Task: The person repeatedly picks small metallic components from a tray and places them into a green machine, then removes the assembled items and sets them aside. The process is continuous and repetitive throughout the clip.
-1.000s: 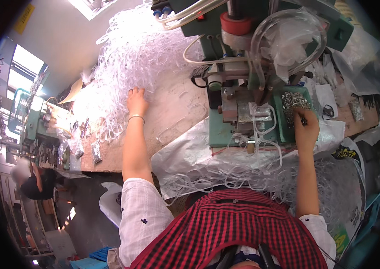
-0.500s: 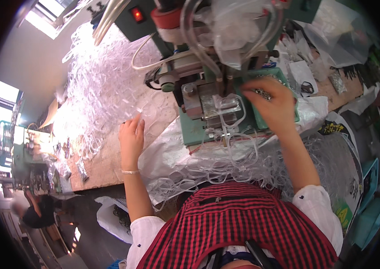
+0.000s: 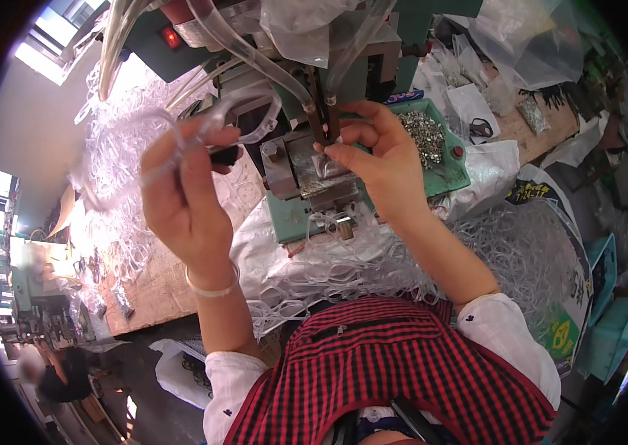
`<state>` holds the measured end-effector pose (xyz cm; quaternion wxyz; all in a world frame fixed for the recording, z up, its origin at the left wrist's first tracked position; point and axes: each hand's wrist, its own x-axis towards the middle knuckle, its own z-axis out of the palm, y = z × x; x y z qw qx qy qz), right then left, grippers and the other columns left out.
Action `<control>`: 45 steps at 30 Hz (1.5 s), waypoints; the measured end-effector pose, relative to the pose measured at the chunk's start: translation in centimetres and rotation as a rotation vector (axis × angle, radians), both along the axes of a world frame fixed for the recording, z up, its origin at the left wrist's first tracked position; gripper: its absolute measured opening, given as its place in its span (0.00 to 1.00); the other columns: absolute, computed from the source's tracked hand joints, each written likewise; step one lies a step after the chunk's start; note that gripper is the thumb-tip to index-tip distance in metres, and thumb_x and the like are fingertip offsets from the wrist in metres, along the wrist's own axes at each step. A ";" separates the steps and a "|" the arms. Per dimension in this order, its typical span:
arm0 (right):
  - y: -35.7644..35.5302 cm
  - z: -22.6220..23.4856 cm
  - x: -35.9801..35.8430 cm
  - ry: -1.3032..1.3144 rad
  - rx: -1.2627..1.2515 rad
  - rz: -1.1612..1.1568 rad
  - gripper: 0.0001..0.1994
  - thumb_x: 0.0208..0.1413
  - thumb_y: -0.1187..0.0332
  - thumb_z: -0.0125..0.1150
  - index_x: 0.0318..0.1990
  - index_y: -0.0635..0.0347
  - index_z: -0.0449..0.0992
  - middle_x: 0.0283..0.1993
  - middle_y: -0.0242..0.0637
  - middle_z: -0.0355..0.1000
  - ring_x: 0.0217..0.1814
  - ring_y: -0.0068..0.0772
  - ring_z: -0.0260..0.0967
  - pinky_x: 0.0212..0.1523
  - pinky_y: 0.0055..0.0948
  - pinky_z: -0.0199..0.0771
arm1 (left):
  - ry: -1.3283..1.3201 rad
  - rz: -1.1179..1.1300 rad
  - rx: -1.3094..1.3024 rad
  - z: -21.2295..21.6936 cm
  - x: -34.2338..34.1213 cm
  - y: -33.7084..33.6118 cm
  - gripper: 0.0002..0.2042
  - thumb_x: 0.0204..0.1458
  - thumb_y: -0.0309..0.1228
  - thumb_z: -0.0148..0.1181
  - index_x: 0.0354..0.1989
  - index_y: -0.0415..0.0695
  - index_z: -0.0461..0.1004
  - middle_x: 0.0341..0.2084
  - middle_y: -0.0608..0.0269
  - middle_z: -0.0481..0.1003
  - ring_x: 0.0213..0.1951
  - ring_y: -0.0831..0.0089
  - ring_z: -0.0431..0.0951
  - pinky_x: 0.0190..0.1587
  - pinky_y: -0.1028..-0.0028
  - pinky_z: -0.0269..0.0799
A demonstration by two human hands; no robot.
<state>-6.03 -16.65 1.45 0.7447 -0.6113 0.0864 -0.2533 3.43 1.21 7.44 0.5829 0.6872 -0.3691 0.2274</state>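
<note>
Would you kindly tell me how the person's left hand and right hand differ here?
The left hand is raised left of the machine's metal block; the right hand is at the tips of the dark nozzles.
The left hand grips a clear plastic frame; whether the right hand holds anything is unclear.
The left wrist has a bracelet; the right shows none.
Both hands are ungloved.

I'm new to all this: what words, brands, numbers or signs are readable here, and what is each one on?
I won't copy wording out, but print stands here:
Sack at the right: yellow marks on a black patch; lower, a yellow mark on a green patch.
Blue packet beyond the green tray: pale lettering.
Red-lit switch: any marking is too small to read.
</note>
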 end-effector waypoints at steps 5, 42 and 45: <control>-0.8 0.9 -2.9 -0.011 -0.321 0.007 0.28 0.56 0.78 0.63 0.66 0.66 0.67 0.56 0.39 0.77 0.61 0.32 0.73 0.64 0.32 0.68 | 0.456 -0.559 -0.106 0.1 -3.6 1.4 0.15 0.71 0.32 0.42 0.53 0.32 0.70 0.23 0.51 0.78 0.23 0.71 0.77 0.26 0.76 0.69; -9.0 -8.4 -4.9 0.189 -1.000 -0.651 0.05 0.49 0.74 0.67 0.35 0.59 0.83 0.34 0.40 0.79 0.41 0.45 0.77 0.45 0.40 0.75 | 0.336 0.227 0.840 -19.9 7.7 22.4 0.11 0.46 0.14 0.55 0.36 0.41 0.78 0.63 0.54 0.73 0.58 0.56 0.76 0.54 0.64 0.74; -9.2 -8.4 -8.1 0.220 -0.984 -0.684 0.06 0.51 0.76 0.68 0.38 0.60 0.83 0.33 0.38 0.79 0.40 0.37 0.77 0.47 0.34 0.75 | 0.335 0.306 0.804 -20.5 7.3 21.1 0.11 0.46 0.14 0.56 0.36 0.41 0.78 0.63 0.53 0.73 0.55 0.57 0.78 0.52 0.65 0.75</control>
